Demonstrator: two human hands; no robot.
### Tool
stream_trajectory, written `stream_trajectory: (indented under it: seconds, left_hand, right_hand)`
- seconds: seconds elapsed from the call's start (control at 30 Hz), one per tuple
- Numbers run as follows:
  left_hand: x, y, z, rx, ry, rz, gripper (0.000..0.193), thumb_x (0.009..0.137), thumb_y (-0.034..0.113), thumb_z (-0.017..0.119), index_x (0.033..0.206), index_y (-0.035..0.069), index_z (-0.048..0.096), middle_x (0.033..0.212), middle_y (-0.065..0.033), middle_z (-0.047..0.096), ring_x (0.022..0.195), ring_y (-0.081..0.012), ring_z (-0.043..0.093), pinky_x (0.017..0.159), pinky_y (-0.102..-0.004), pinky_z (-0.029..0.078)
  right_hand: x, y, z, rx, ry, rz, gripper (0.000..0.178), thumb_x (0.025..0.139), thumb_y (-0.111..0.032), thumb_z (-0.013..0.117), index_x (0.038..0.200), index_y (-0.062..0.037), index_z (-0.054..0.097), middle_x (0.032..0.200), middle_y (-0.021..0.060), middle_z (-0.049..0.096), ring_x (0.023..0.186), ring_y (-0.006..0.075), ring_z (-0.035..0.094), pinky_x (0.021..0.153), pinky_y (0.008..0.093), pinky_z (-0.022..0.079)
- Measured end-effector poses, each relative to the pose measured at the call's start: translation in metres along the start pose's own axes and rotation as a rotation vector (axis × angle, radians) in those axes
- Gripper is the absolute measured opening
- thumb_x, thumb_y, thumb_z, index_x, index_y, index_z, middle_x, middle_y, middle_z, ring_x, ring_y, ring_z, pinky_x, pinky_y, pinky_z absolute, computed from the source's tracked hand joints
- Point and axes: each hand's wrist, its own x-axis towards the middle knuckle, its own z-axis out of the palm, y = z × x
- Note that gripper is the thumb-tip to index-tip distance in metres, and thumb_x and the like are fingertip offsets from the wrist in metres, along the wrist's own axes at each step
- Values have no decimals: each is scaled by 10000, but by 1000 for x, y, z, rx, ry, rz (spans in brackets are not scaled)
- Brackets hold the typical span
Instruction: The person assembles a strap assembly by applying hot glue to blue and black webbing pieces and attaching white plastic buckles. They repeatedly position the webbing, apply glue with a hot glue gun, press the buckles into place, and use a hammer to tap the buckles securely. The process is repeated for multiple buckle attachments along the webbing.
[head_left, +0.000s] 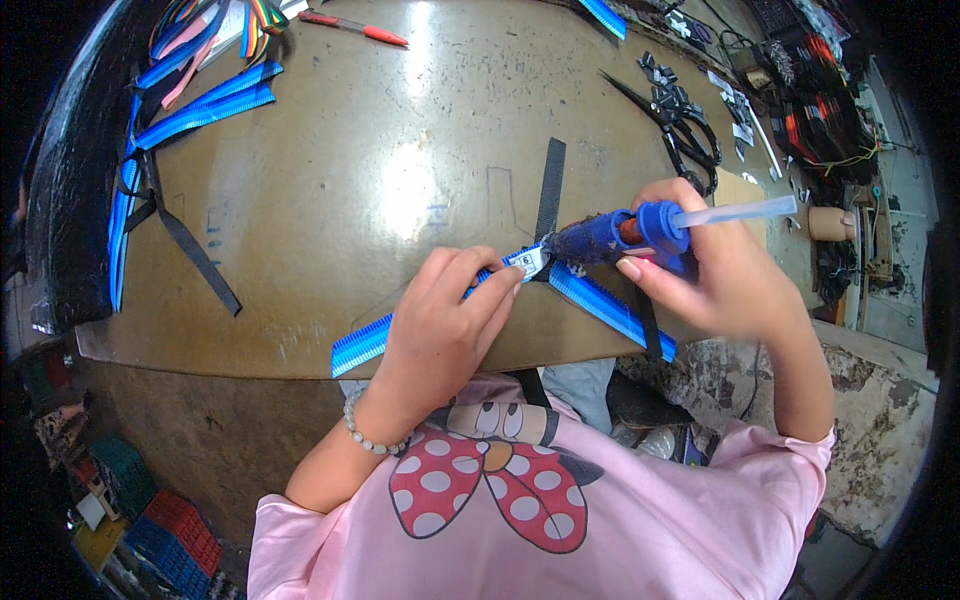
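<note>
My right hand (738,272) is wrapped round a blue hot glue gun (588,238), with a translucent glue stick (750,211) poking from its back. The gun's nozzle touches or nearly touches a small white printed label (530,261) where the ribbons meet. My left hand (440,318) presses its fingers together on a blue pleated ribbon (358,346) beside that label. Another blue ribbon length (608,306) slants to the table's near edge from the same spot. A black strip (550,190) runs away from the joint; part of the joint is hidden under the nozzle.
Black scissors (690,140) lie at the far right near small dark and silvery pieces. A red pen (355,28) rests at the back. More blue ribbons with black strips (190,245) lie at the left. The brown table's near edge (230,371) curves before me.
</note>
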Motion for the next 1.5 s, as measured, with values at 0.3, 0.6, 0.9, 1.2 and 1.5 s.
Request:
stream_trajectory:
  seconds: [0.3, 0.6, 0.9, 1.2, 1.5]
  left_hand:
    - [2, 1, 1, -7, 29, 8, 187, 792, 31, 703, 973, 30, 656, 939, -82, 589, 840, -252, 562, 729, -348, 486]
    - [7, 13, 5, 57, 40, -57, 173, 800, 109, 727, 913, 21, 629, 923, -100, 559, 812, -259, 545, 694, -362, 475]
    - [11, 17, 14, 51, 65, -137, 183, 790, 120, 748, 882, 10, 635, 894, -120, 538, 814, -282, 550, 692, -377, 474]
    - [11, 13, 14, 4, 80, -157, 136, 803, 120, 733, 844, 26, 643, 874, -105, 542, 798, -273, 555, 690, -381, 473]
    - [11, 11, 15, 9, 37, -130, 130, 825, 101, 704, 931, 48, 649, 899, -100, 542, 782, -257, 543, 667, -363, 470]
  right_hand:
    - [-50, 31, 5, -407, 414, 69, 340, 903, -222, 668, 1157, -24, 558, 957, 183, 673, 815, 305, 677, 722, 370, 515]
    - [-122, 113, 6, -548, 440, 1381, 418, 982, -375, 554, 984, 31, 651, 949, 265, 677, 941, 419, 653, 783, 458, 499]
    - [-7, 8, 88, -180, 370, -174, 345, 776, -116, 703, 1111, -75, 629, 1162, 93, 600, 1095, 307, 526, 915, 428, 430]
    - [21, 18, 66, -135, 147, -245, 136, 798, -105, 635, 911, -47, 588, 906, 122, 584, 915, 305, 602, 794, 411, 467]
    - [56, 25, 56, 66, -27, -157, 147, 860, -112, 629, 859, 15, 554, 850, 197, 614, 824, 420, 615, 709, 487, 497]
